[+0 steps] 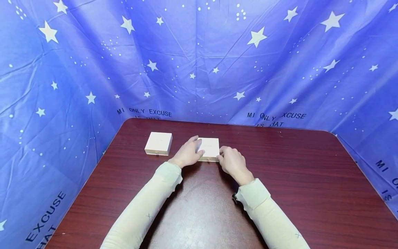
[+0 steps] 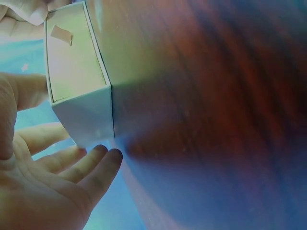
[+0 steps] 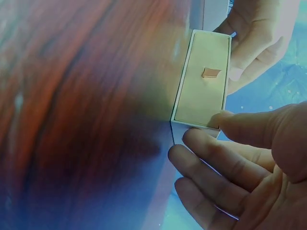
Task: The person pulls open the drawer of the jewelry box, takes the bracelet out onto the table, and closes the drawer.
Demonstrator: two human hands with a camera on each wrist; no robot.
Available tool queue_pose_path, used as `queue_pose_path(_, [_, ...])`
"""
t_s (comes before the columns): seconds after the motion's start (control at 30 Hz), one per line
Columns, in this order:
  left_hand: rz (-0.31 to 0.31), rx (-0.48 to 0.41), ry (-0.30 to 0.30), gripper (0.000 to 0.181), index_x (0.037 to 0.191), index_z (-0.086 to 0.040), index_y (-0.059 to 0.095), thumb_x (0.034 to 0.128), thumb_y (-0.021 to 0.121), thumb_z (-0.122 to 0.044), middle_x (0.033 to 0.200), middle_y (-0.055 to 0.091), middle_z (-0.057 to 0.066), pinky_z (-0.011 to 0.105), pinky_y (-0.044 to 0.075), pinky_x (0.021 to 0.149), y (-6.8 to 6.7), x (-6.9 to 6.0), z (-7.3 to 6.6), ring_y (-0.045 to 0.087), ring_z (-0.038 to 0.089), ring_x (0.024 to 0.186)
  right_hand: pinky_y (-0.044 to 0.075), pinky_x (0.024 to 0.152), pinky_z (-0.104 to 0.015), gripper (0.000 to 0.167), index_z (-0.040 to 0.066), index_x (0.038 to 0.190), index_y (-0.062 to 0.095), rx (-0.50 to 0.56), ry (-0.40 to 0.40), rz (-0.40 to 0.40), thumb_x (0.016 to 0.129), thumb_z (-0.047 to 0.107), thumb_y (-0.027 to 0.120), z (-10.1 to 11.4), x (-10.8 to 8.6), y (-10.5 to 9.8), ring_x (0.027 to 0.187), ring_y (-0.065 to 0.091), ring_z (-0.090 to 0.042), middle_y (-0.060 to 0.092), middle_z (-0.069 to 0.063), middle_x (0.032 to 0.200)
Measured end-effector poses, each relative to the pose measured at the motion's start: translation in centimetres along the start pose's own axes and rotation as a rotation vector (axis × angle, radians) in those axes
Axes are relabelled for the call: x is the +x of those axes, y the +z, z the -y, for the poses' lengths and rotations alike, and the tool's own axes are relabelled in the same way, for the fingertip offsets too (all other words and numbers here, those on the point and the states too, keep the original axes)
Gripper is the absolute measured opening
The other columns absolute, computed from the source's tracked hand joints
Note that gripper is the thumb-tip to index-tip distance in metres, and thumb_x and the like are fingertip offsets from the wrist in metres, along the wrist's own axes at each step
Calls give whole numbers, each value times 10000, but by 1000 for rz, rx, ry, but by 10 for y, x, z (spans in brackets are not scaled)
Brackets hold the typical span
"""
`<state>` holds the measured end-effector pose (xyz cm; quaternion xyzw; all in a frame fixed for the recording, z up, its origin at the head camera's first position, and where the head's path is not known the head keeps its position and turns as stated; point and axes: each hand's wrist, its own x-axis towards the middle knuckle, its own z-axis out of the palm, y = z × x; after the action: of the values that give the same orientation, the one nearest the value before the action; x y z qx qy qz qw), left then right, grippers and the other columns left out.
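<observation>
A small white box (image 1: 210,148) lies flat on the table between both hands. My left hand (image 1: 187,152) grips its left side, the thumb over the top and the fingers along the side, as the left wrist view shows at the box's end (image 2: 85,115). At the right front corner my right hand (image 1: 233,162) holds the box by thumb and fingers. A small tan tab (image 3: 211,73) sticks out of the pale front face (image 3: 199,98) in the right wrist view. The box's far side is hidden in both wrist views.
A similar white box (image 1: 159,142) lies to the left of my left hand, on the dark red wooden table (image 1: 289,166). Blue curtains (image 1: 192,52) with white stars stand behind the table and at both its sides.
</observation>
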<state>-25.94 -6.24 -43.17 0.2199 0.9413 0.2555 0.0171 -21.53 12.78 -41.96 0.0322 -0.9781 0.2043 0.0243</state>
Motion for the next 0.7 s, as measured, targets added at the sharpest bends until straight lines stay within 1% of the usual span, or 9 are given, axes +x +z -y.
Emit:
queue_pose_path(0.13, [-12,1,7,541,1386,7,464,940,594,-270,1488,354,187,371,294,1111,1,-2,0,365,292,1357,498,645,-477,169,130,993,685,35,10,10,864,238,665,-2,1,1,821,654,-303,695,-7,870])
queue_pose_path(0.27, [-17,-5,12,534,1385,8,466,942,589,-264,1484,358,190,375,296,1110,1,-3,0,368,297,1354,498,687,-456,177,108,991,681,85,13,21,854,220,672,-4,1,1,812,646,-273,678,-1,811])
queue_pose_path(0.47, [-11,-1,15,507,1382,8,469,954,566,-247,1478,361,191,363,299,1108,1,-5,1,374,286,1351,493,718,-440,181,74,974,679,149,-5,22,830,184,673,-9,2,0,794,637,-241,677,-6,783])
queue_pose_path(0.6, [-17,-7,9,473,1367,12,486,957,563,-210,1465,374,189,363,317,1098,0,-7,1,405,288,1328,490,743,-425,183,64,975,677,175,-11,22,831,178,675,-11,3,0,793,634,-228,682,-7,779])
queue_pose_path(0.63, [-21,-5,9,457,1355,14,498,956,564,-199,1457,383,189,364,326,1093,0,-7,1,416,289,1319,489,747,-423,181,62,975,677,179,-13,22,834,175,674,-12,3,1,792,633,-224,683,-7,778])
queue_pose_path(0.7, [-30,-4,8,377,1274,21,559,953,566,-176,1437,401,193,370,349,1077,0,-9,1,440,294,1297,487,758,-415,178,63,976,681,187,-11,21,836,172,675,-12,3,1,797,630,-221,684,-6,777])
